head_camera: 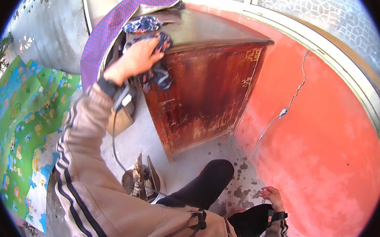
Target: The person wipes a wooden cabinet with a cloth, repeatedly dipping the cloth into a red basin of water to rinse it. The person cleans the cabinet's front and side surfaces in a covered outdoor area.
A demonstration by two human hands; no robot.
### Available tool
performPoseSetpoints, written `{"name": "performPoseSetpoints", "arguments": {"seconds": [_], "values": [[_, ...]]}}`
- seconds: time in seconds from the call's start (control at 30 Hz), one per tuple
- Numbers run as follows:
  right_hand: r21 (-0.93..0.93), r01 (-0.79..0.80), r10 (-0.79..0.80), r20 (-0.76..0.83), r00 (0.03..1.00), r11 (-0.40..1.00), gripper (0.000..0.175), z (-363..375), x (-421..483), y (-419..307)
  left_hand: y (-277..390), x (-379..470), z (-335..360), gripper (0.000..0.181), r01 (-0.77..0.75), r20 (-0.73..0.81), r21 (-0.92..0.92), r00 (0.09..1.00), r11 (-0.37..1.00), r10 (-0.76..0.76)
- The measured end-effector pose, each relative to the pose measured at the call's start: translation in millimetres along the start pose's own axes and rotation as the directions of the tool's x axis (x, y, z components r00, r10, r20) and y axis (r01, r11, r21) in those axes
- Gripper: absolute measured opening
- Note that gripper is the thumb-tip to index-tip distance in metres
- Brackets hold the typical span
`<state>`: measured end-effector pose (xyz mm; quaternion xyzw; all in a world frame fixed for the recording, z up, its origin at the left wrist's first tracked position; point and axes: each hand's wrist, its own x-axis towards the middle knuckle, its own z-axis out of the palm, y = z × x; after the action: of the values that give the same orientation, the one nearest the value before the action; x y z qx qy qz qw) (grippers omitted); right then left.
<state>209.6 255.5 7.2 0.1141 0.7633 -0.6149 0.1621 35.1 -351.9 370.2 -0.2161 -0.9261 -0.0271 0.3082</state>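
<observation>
My left hand [138, 59] reaches up to the near left corner of an old red-brown wooden cabinet [205, 90]. It grips a dark patterned cloth [161, 73], part of which hangs down the cabinet's side below the thumb. More cloth of a similar pattern [143, 24] lies bunched just beyond the hand. A purple checked cover [106, 33] is folded back along the cabinet's left side. Low at the right, my right hand [273, 196] hovers by my knee near the red wall, fingers loosely bent, with nothing visible in it.
A white bucket [161, 182] holding split firewood [139, 177] stands on the concrete floor by my leg. At left hangs or lies a green and blue printed mat [23, 133]. The red wall [321, 127] at right has a long crack. A dark cable runs from my left wrist.
</observation>
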Motion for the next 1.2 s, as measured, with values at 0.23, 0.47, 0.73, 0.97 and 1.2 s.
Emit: {"name": "performPoseSetpoints", "arguments": {"seconds": [0.23, 0.47, 0.73, 0.97, 1.2], "values": [[-0.036, 0.004, -0.004, 0.010, 1.000, 0.999, 0.027, -3, 2, 6, 11, -21, 23, 0.046, -0.051, -0.193, 0.393, 0.972, 0.918, 0.136], [0.018, -0.085, 0.086, -0.020, 0.996, 0.996, 0.029, -7, 3, 8, 12, -113, 102, 0.066, 0.197, -0.339, 0.413, 0.939, 0.889, -0.051], [0.019, -0.163, 0.163, -0.009, 0.987, 0.986, 0.031, -9, 16, 9, -6, -106, 143, 0.068, 0.177, -0.607, 0.096, 0.791, 0.979, -0.083], [0.094, -0.201, 0.213, -0.130, 0.968, 0.975, 0.030, -24, 24, 22, 28, -133, 193, 0.062, 0.239, -0.507, -0.441, 0.729, 0.865, -0.460], [0.221, -0.179, 0.209, -0.118, 0.971, 0.959, 0.030, -40, 20, 35, 5, -78, 147, 0.053, 0.144, -0.655, -0.563, 0.523, 0.814, -0.545]]}}
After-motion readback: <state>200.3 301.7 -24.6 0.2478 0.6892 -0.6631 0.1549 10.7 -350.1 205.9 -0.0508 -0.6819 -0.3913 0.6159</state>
